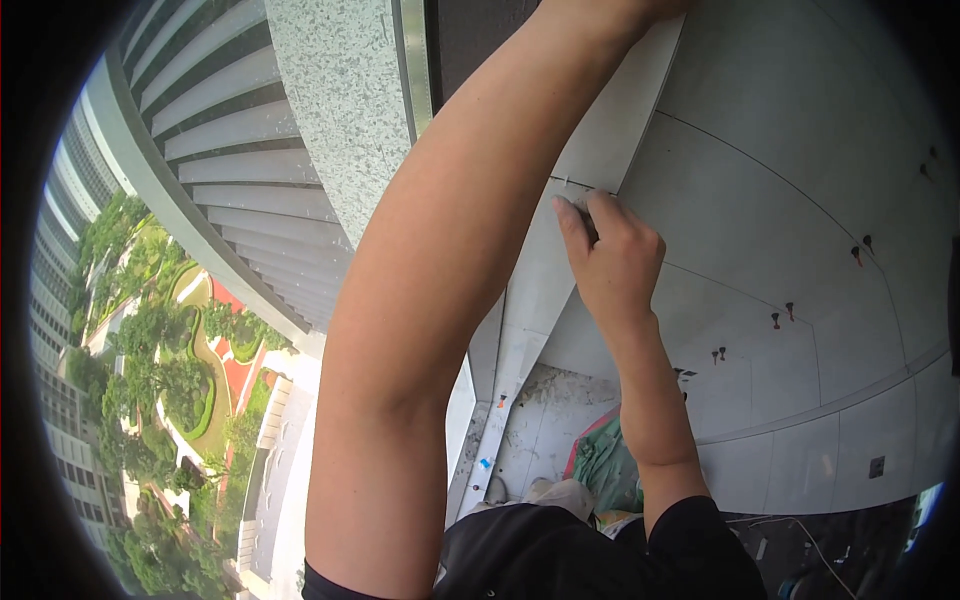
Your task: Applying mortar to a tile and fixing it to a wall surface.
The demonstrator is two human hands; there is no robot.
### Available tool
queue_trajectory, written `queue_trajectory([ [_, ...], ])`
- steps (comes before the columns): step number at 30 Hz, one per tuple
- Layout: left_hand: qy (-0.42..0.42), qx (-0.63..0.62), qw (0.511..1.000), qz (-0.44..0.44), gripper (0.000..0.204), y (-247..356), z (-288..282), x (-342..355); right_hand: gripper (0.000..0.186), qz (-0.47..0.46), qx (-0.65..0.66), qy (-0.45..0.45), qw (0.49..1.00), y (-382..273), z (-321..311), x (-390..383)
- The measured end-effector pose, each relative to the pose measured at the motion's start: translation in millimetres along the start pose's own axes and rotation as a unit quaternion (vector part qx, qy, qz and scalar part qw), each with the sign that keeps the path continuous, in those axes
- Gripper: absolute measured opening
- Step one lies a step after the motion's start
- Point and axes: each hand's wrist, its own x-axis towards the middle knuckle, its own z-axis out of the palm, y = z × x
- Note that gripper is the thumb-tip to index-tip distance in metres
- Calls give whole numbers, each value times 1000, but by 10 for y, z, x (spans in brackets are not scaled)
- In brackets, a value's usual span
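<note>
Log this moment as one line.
Left hand: raised, mostly cut off | Right hand: curled near tile joint, grip unclear | Nearby: tile-leveling clips, green sack

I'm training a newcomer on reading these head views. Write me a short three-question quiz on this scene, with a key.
1. Multiple choice: In the picture, which lies right by the fingertips of the right hand?
a) the trees
b) the pale strip
c) the grey slats

2. True or false: The left hand shows lower in the picture than the right hand.

3. Fill in the missing word: The sleeves are ____ in colour.

Key:
1. b
2. False; the left hand is higher, partly cut off by the upper edge.
3. black
</note>
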Motion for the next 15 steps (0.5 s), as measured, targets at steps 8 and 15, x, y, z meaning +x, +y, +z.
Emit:
queue_trajectory([
  [8, 55, -231, 964, -118, 46, 564, -615, -1358, 39, -94, 206, 55, 972, 585, -315, -823],
  [15, -184, -12, 912, -366, 62, 1890, -1346, -3734, 38, -283, 321, -75, 901, 417, -447, -431],
])
